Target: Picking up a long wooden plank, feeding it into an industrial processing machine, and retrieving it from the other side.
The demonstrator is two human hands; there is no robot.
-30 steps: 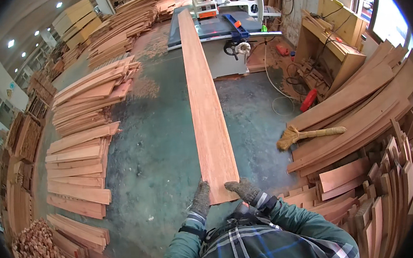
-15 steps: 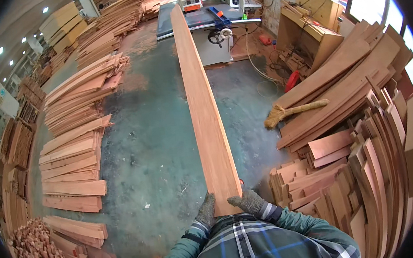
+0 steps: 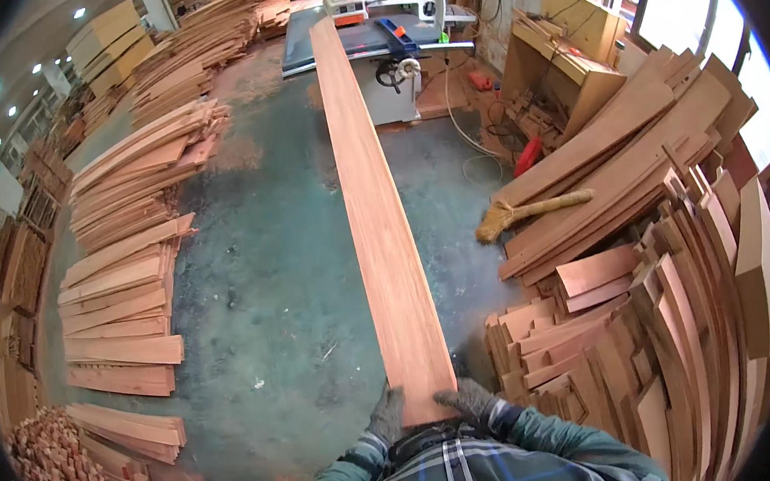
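A long wooden board point(image 3: 378, 214) stretches from my waist to the table point(image 3: 304, 50) of a woodworking machine ahead, its far end resting over that table. My left hand point(image 3: 387, 412), in a grey glove, is closed on the board's left edge close to the near end. On the right edge, my right hand point(image 3: 470, 400), gloved alike, grips with the thumb lying over the top face. The fingers beneath the board are hidden.
Stacks of planks point(image 3: 120, 300) line the floor on the left, with a heap of small offcuts point(image 3: 53, 476) nearer me. Long boards point(image 3: 617, 165) lean at right, a straw brush point(image 3: 529, 214) on them. Upright boards point(image 3: 675, 307) crowd close to my right. A hose point(image 3: 457, 124) trails by the machine.
The board's near end and both hands sit slightly lower in view. The surroundings have shifted a little left as my head turned. Both hands keep their grip on the board.
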